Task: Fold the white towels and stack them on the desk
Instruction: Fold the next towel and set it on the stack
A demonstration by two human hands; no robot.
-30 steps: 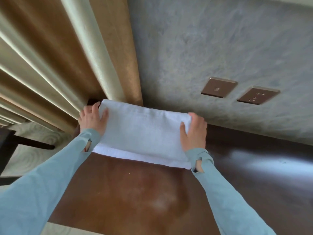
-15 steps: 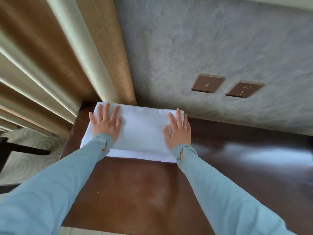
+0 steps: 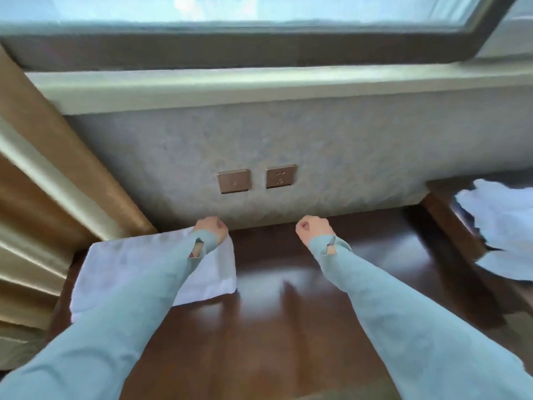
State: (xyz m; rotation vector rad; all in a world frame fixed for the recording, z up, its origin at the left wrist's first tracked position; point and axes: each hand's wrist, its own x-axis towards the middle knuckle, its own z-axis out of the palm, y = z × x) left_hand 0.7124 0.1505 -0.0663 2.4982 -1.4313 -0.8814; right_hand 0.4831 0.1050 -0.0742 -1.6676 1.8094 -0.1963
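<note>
A folded white towel [image 3: 124,272] lies flat at the back left corner of the dark wooden desk [image 3: 274,327]. My left hand [image 3: 212,229] hangs over the towel's far right corner, fingers curled in, holding nothing that I can see. My right hand [image 3: 313,228] is off the towel, over bare desk near the wall, also curled shut and empty. My left sleeve hides part of the towel. Crumpled white towels [image 3: 501,226] lie at the far right on a separate raised surface.
A grey wall with two bronze plates, a switch [image 3: 233,181] and a socket [image 3: 280,176], backs the desk. A window sill [image 3: 259,85] runs above it. Gold curtains [image 3: 43,183] hang at the left, beside the towel.
Both hands have lifted off the folded towel and curled shut; the right one has moved right, clear of it. The view has swung up and right, showing the window and the crumpled towels.
</note>
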